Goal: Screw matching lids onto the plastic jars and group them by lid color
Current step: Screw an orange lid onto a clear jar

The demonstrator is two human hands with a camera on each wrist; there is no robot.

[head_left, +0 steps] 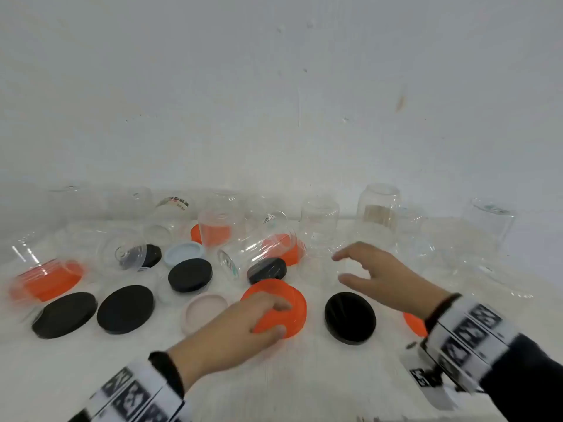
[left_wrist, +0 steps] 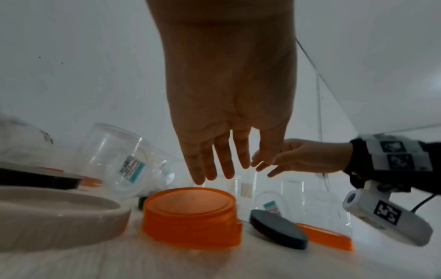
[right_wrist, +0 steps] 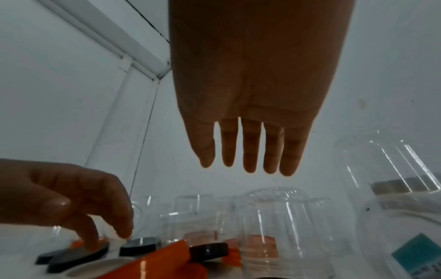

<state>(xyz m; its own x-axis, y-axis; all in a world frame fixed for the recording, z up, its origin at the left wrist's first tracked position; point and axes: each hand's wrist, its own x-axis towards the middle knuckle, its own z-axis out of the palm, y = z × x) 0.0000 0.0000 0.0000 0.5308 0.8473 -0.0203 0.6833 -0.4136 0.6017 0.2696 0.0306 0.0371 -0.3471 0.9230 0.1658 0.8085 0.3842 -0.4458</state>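
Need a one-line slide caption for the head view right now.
Left hand reaches onto an orange lid while the open right hand hovers near clear jars.

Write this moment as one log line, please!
left hand: over orange lid, grip unclear | right hand: open, empty, above clear jars | lids unscrewed

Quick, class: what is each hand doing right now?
Left hand: over the orange lid, fingers reaching its rim; grip cannot be told.
Right hand: open, holding nothing.
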